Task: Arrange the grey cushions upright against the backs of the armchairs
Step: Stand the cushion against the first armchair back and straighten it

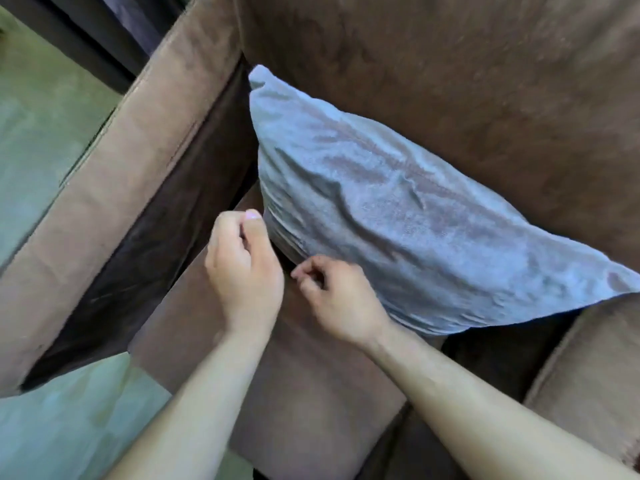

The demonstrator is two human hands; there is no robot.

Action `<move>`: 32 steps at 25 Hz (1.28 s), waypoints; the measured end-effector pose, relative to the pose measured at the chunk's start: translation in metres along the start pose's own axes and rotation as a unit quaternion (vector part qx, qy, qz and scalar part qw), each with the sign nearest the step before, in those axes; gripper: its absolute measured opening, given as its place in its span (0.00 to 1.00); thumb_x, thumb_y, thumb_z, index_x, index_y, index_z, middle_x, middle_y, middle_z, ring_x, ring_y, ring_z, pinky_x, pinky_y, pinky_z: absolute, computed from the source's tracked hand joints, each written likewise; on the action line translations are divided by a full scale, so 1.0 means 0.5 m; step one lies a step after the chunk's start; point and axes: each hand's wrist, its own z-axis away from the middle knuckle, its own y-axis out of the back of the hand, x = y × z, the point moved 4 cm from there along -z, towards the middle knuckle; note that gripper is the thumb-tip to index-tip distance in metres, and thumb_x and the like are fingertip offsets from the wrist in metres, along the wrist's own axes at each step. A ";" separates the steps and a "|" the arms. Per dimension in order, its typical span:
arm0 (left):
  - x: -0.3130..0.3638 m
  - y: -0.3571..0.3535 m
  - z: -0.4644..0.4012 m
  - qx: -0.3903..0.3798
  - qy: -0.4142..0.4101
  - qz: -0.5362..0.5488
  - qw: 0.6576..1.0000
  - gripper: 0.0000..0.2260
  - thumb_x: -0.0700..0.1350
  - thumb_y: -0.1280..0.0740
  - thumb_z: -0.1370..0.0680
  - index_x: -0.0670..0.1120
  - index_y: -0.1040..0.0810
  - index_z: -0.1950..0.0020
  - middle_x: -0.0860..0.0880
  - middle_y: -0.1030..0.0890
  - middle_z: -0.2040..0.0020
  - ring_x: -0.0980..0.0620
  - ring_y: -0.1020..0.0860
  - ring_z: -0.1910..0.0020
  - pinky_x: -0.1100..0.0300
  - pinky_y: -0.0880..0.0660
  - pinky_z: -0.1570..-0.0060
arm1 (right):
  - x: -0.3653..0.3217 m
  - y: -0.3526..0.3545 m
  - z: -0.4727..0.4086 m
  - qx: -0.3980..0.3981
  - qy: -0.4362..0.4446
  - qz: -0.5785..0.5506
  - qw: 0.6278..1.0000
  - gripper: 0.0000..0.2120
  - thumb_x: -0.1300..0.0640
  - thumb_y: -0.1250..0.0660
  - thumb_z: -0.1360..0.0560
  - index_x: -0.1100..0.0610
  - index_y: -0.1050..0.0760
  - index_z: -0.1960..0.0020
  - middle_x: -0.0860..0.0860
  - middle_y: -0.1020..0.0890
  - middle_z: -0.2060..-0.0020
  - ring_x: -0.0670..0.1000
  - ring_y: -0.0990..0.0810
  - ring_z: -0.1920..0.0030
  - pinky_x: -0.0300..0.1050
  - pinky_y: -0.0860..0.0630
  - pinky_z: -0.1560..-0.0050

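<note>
A grey cushion [398, 209] stands tilted against the back [450, 64] of a brown armchair, its lower edge on the seat [294, 368]. My left hand [242, 265] hovers at the cushion's lower left corner, fingers curled loosely, the thumb tip next to the fabric; I cannot tell if it touches. My right hand [339, 299] lies at the cushion's bottom edge with the fingers curled in; whether it pinches the fabric is not clear.
The chair's left armrest [121, 188] runs diagonally on the left, the right armrest [588, 375] at lower right. Pale green floor [41, 109] shows left of the chair and at bottom left. Something dark stands at the top left.
</note>
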 end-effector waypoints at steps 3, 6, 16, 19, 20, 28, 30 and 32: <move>-0.247 0.010 -0.002 -0.073 0.233 -0.050 0.968 0.12 0.49 0.42 0.20 0.45 0.21 0.50 0.45 0.15 0.57 0.39 0.18 0.51 0.44 0.23 0.43 | -0.130 0.049 -0.059 0.092 0.136 0.055 0.985 0.07 0.61 0.33 0.22 0.55 0.19 0.46 0.50 0.16 0.50 0.48 0.19 0.53 0.41 0.24 0.46; -0.340 -0.061 0.005 -0.239 0.201 -0.055 0.949 0.12 0.40 0.42 0.17 0.46 0.20 0.41 0.47 0.14 0.50 0.46 0.17 0.46 0.55 0.24 0.40 | -0.203 0.097 -0.127 0.202 0.218 0.159 0.941 0.08 0.60 0.33 0.24 0.56 0.19 0.46 0.51 0.19 0.52 0.50 0.21 0.54 0.40 0.27 0.48; -0.436 -0.215 -0.133 -0.273 0.170 -0.051 0.945 0.24 0.31 0.41 0.22 0.47 0.20 0.31 0.44 0.22 0.35 0.42 0.24 0.34 0.55 0.30 0.30 | -0.239 0.180 -0.261 0.311 0.132 0.280 0.899 0.20 0.42 0.40 0.21 0.55 0.18 0.44 0.51 0.16 0.52 0.53 0.19 0.47 0.45 0.29 0.45; -0.436 -0.225 -0.162 -0.265 0.164 -0.089 0.946 0.16 0.33 0.36 0.21 0.46 0.16 0.37 0.44 0.21 0.41 0.42 0.22 0.39 0.55 0.28 0.39 | -0.241 0.188 -0.267 0.318 0.131 0.267 0.900 0.17 0.44 0.38 0.22 0.56 0.19 0.46 0.48 0.16 0.54 0.52 0.18 0.49 0.47 0.25 0.45; -0.432 -0.227 -0.169 -0.271 0.156 -0.098 0.945 0.14 0.34 0.35 0.21 0.46 0.16 0.39 0.44 0.21 0.42 0.42 0.22 0.40 0.56 0.28 0.42 | -0.242 0.191 -0.268 0.323 0.134 0.262 0.900 0.16 0.45 0.37 0.22 0.55 0.19 0.47 0.49 0.16 0.53 0.51 0.19 0.49 0.46 0.25 0.45; -0.426 -0.199 -0.150 -0.338 0.148 -0.176 0.913 0.09 0.34 0.38 0.24 0.43 0.21 0.49 0.40 0.17 0.48 0.37 0.20 0.44 0.48 0.23 0.47 | -0.256 0.228 -0.239 0.376 0.184 0.168 0.892 0.09 0.50 0.37 0.21 0.52 0.20 0.50 0.38 0.23 0.66 0.35 0.25 0.62 0.29 0.29 0.54; -0.436 -0.183 -0.132 -0.372 0.110 -0.251 0.887 0.09 0.34 0.36 0.25 0.41 0.24 0.46 0.38 0.21 0.45 0.34 0.23 0.41 0.44 0.25 0.45 | -0.258 0.253 -0.237 0.393 0.185 0.157 0.887 0.07 0.48 0.37 0.21 0.49 0.21 0.52 0.38 0.22 0.63 0.38 0.22 0.59 0.38 0.24 0.48; -0.452 -0.166 -0.126 -0.373 0.088 -0.309 0.870 0.11 0.36 0.34 0.25 0.41 0.25 0.42 0.38 0.22 0.42 0.34 0.25 0.38 0.43 0.27 0.41 | -0.251 0.272 -0.237 0.402 0.180 0.143 0.886 0.05 0.47 0.36 0.22 0.45 0.22 0.52 0.39 0.21 0.62 0.40 0.20 0.57 0.43 0.22 0.46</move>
